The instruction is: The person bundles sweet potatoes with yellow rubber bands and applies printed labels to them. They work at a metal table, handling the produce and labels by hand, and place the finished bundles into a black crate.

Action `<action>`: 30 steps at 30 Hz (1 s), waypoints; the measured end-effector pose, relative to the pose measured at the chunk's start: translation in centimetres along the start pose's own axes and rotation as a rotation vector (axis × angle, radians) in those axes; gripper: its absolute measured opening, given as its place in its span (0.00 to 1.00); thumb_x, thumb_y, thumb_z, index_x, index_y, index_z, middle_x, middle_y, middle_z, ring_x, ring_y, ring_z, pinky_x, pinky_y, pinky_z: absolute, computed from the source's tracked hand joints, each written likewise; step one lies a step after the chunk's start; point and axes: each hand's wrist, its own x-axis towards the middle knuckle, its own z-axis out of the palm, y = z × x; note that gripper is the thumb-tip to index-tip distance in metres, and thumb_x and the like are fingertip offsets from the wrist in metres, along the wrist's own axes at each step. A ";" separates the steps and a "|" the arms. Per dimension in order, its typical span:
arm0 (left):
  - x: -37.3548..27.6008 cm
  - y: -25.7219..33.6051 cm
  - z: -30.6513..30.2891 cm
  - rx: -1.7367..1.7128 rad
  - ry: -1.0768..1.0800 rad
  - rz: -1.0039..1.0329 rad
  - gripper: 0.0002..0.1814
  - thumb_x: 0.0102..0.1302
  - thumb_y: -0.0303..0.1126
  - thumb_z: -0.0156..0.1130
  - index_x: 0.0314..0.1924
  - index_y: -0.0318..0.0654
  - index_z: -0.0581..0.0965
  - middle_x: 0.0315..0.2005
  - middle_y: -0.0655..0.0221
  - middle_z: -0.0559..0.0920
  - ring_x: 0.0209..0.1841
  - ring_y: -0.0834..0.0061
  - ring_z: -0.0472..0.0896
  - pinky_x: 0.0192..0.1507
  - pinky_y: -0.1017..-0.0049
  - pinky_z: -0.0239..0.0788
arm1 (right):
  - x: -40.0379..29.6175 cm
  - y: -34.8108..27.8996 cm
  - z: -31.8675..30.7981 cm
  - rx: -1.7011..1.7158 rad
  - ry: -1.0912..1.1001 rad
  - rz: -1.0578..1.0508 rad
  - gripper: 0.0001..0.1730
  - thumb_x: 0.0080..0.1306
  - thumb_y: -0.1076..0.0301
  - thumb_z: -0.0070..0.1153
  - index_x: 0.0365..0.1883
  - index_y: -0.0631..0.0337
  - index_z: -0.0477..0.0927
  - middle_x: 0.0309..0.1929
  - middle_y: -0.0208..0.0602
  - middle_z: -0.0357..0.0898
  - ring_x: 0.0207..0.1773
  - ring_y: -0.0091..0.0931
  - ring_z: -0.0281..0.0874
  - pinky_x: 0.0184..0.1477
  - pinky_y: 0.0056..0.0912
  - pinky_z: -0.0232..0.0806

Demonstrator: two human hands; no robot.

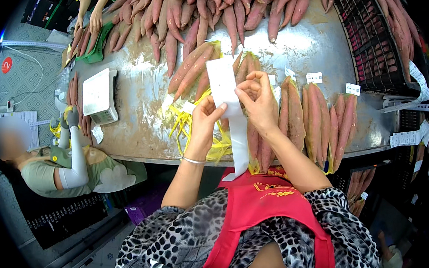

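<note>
Between my hands is a strip of white label paper [222, 83], its long tail hanging over the table edge toward my red apron [276, 207]. My left hand [206, 116] pinches the strip near its middle, thumb on top. At the strip's right edge, my right hand [257, 99] has its thumb and fingertips on the paper. Beneath lie yellow mesh net bags [188, 126] in a loose heap. Sweet potatoes in yellow nets [194, 72] lie just beyond my left hand. To the right, netted bundles of sweet potatoes [315, 121] lie in a row, several with white tags [314, 77].
Loose sweet potatoes [171, 13] are piled along the far side of the metal table [138, 90]. A white weighing scale [99, 91] stands at left. A black plastic crate [372, 44] is at far right. Two co-workers' hands [96, 20] and gloves [71, 117] handle things at left.
</note>
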 end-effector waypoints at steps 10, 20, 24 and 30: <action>3.9 1.5 2.1 -0.110 0.053 0.030 0.14 0.67 0.24 0.67 0.50 0.32 0.76 0.36 0.67 0.87 0.35 0.81 0.85 0.37 0.80 0.76 | -2.0 -0.2 -2.6 -0.325 -0.103 -0.272 0.17 0.65 0.78 0.61 0.52 0.60 0.77 0.35 0.36 0.81 0.37 0.28 0.80 0.39 0.32 0.71; 2.9 0.6 4.2 -0.125 0.136 -0.035 0.09 0.70 0.23 0.64 0.47 0.31 0.76 0.35 0.63 0.86 0.34 0.78 0.85 0.35 0.78 0.76 | -1.8 1.7 -2.9 -0.500 0.009 -0.470 0.10 0.59 0.78 0.64 0.41 0.61 0.84 0.34 0.36 0.79 0.38 0.36 0.79 0.42 0.36 0.72; 2.9 0.1 4.6 -0.198 0.136 -0.052 0.10 0.70 0.22 0.63 0.49 0.29 0.75 0.36 0.59 0.86 0.35 0.74 0.85 0.37 0.75 0.77 | -1.8 1.8 -3.4 -0.650 0.045 -0.590 0.07 0.58 0.77 0.63 0.36 0.61 0.84 0.35 0.34 0.80 0.40 0.37 0.79 0.42 0.36 0.71; 6.2 -2.3 2.1 -0.046 0.354 0.061 0.12 0.69 0.22 0.65 0.50 0.29 0.75 0.42 0.61 0.84 0.41 0.76 0.83 0.42 0.75 0.77 | -1.7 1.2 -4.7 -0.532 0.177 -0.589 0.04 0.60 0.76 0.64 0.34 0.61 0.83 0.36 0.33 0.82 0.42 0.31 0.80 0.44 0.33 0.71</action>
